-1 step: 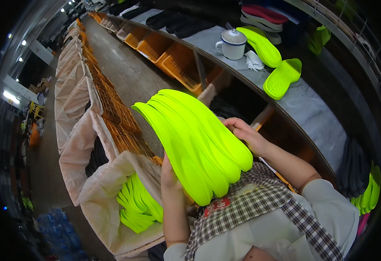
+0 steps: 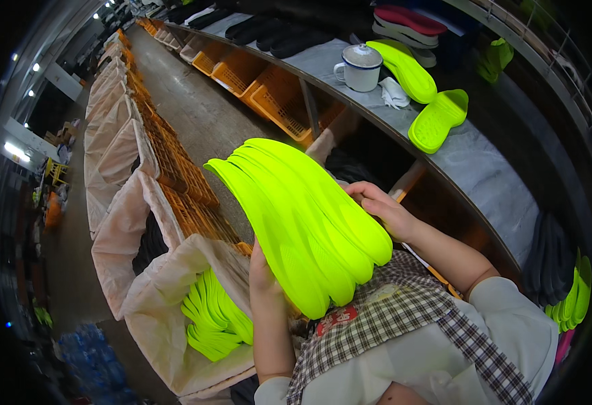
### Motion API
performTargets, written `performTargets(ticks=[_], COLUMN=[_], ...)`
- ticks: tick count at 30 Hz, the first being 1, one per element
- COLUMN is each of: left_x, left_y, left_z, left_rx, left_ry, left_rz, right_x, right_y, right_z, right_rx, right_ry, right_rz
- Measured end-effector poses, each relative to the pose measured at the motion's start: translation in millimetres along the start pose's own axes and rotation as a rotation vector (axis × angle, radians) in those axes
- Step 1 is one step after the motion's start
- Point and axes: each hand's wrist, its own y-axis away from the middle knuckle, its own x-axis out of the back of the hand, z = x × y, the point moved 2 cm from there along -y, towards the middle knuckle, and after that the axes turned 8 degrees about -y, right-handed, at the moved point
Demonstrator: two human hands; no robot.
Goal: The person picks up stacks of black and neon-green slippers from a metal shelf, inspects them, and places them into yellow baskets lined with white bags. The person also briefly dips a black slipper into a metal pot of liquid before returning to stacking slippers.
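Note:
Between my two hands I carry a stack of several neon yellow-green shoe soles, pressed side by side and tilted. My left hand grips the stack's left side, its fingers mostly hidden behind the soles. At the right side, my right hand is closed on the upper edge, thumb and bent fingers showing. More soles of the same colour lie in a cloth-lined basket at my lower left. Two single neon soles, one long and one nearer, rest on the bench at the right.
A long grey-topped bench curves along my right, with a lidded white enamel mug, a crumpled white cloth and dark soles on it. Orange crates stand beneath. More lined baskets run along the left.

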Motion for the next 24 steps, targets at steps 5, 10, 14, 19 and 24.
performTargets(ticks=[5,10,14,19,24], left_x=[-8,-35,-41,-34,-30], left_y=[-2,-2,-1,-2,0], left_z=[2,7,6,2,-3], left_rx=[0.0,-0.109,-0.092,-0.082,-0.085], left_ry=[0.066,0.045,0.124,0.193,0.222], left_rz=[-0.109,-0.462,-0.414,-0.321,-0.279], right_x=[-2,-3,-5,-7,-7], right_y=[-2,-5,-7,-6,-6], right_z=[1,4,7,6,2], right_rx=[0.004,0.021,0.026,0.015,-0.058], right_ry=[0.042,0.082,0.047,0.059,0.071], right_rz=[-0.023,-0.046,-0.045,-0.031,0.002])
